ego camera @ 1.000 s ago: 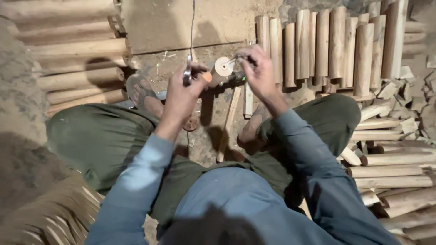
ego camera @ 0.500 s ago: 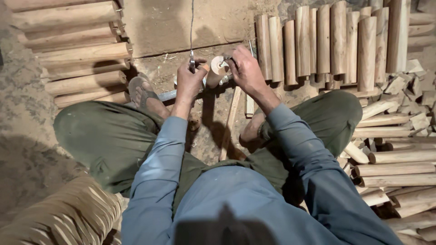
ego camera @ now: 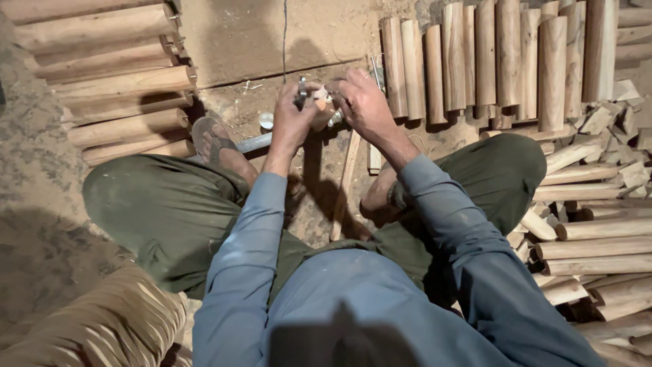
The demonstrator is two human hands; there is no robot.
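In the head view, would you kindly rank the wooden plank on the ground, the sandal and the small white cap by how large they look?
1. wooden plank, the largest.
2. sandal, clearly smaller.
3. small white cap, the smallest by far.

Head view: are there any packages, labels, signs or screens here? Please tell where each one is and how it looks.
None in view: no package, label, sign or screen.
Only round wooden sticks stacked at the top right and others at the left, on the dirt floor.
The left hand and right hand meet at a small pale wooden piece; nothing printed shows on it.
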